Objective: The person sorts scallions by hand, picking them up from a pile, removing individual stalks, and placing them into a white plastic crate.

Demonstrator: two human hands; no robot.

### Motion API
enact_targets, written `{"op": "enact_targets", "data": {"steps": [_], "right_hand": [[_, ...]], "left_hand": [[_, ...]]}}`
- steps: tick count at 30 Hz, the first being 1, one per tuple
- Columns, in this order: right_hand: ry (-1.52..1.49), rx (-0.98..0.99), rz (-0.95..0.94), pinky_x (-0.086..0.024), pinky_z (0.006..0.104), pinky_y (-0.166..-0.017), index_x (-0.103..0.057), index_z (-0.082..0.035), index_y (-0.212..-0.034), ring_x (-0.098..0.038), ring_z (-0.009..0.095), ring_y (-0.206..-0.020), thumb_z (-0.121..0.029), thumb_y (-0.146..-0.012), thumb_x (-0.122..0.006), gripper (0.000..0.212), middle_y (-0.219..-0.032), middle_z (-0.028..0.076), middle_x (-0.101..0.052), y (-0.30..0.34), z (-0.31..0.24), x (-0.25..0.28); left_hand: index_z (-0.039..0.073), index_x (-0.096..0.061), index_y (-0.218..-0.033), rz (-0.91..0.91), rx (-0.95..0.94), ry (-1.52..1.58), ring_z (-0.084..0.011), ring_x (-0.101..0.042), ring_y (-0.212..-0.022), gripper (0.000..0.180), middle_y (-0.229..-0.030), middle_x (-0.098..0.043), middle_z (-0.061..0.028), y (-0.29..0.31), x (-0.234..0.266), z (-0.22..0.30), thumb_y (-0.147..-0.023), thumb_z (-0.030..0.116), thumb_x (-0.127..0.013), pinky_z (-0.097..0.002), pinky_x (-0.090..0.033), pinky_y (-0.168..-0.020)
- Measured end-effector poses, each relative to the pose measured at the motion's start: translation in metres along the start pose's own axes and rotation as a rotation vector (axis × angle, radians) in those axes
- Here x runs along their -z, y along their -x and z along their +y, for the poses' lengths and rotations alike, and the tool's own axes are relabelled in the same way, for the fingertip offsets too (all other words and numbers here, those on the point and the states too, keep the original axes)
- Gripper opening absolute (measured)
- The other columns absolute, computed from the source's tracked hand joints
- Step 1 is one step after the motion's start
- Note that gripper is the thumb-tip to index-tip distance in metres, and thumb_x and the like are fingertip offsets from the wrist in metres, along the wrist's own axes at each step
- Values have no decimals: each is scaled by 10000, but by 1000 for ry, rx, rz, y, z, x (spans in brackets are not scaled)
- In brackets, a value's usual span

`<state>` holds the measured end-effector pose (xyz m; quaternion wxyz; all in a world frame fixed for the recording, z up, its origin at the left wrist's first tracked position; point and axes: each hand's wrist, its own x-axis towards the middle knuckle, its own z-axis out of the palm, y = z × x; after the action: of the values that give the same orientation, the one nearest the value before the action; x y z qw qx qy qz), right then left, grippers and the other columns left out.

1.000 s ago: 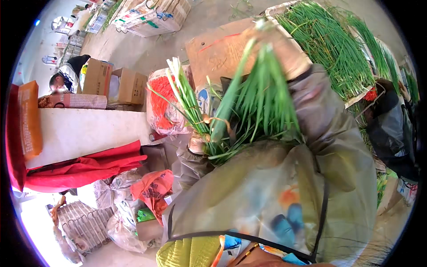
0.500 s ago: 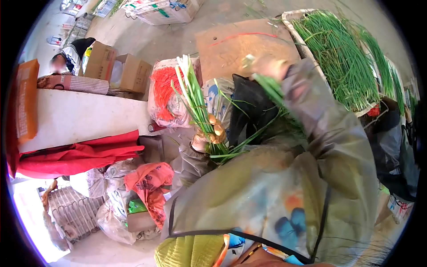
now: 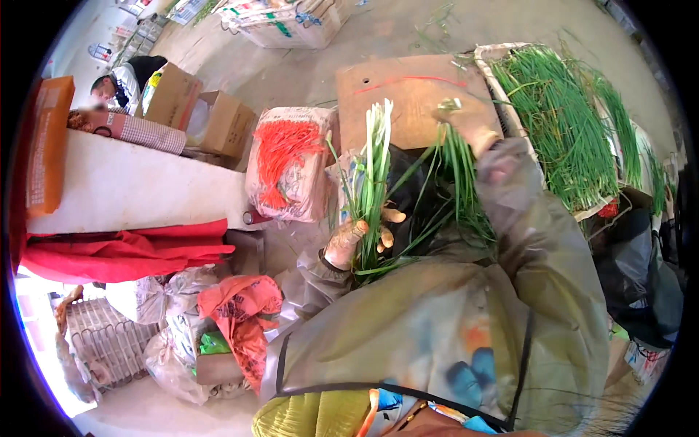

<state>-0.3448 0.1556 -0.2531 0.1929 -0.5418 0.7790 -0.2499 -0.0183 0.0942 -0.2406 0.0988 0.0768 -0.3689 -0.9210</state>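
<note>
A: And there was the left hand, wrapped loosely round a bunch of green stalks, pale ends up, just beyond the apron!

B: Loosely was the word: fingers half spread, a couple standing off the stems, yet the bunch stood upright in the grasp. What about the right?

A: All blur! The right hand hung over the near edge of the brown board, loose greens dangling just below it. Whether the fingers had closed on them, I couldn't tell.

B: I judged it a gathering or sorting step: one hand holding the bunch, the other busy with single stalks.

A: And the next move, to my eye, called for a steady left hand, with any stalks from the right laid alongside, pale ends level.

B: Plenty more lay heaped in the pale crate on the right, and red ties sat on a package beyond the left hand.
</note>
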Motion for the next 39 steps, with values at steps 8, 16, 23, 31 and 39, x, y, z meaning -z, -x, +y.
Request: {"op": "enact_targets", "data": {"steps": [8,16,23,31,39], "right_hand": [[-1089,-253,189,-407,233,-551,-637,-9,-815,-535,95,-626,-158,-739,-700,178,-711,25,-609,79,-74,26],[-952,-188,283,-434,247,-625,-626,-1,-871,-564,118,-682,-151,-798,-626,166,-763,33,-626,92,-47,13],[-1193,-130,253,-418,237,-626,-605,-9,-849,-537,122,-660,-135,-794,-641,143,-748,32,-598,100,-55,16],[-895,-133,169,-420,241,-542,-614,-12,-797,-526,101,-572,-132,-708,-721,184,-684,17,-588,84,-74,11],[-1127,-40,48,-459,262,-612,-557,13,-933,-558,133,-683,-211,-743,-701,327,-763,54,-595,92,-54,3]], "left_hand": [[-32,-483,-1150,13,118,-293,-144,-560,-730,492,-1015,-594,-126,-34,-20,-14,-821,314,-603,-241,-444,-631],[-48,-425,-1239,66,82,-187,-227,-560,-1010,556,-1174,-536,-188,-36,-32,-14,-818,273,-596,-308,-455,-840],[-46,-381,-1268,48,105,-181,-262,-560,-1015,652,-1150,-542,-209,-35,-21,-17,-781,308,-631,-349,-474,-824],[-8,-591,-1022,8,274,-532,-173,-597,-797,381,-885,-639,-95,-95,-12,18,-722,202,-695,-300,-476,-754],[22,-553,-992,183,63,21,-219,-594,-763,248,-801,-599,-89,-85,-19,4,-756,33,-628,-320,-491,-699]]}}
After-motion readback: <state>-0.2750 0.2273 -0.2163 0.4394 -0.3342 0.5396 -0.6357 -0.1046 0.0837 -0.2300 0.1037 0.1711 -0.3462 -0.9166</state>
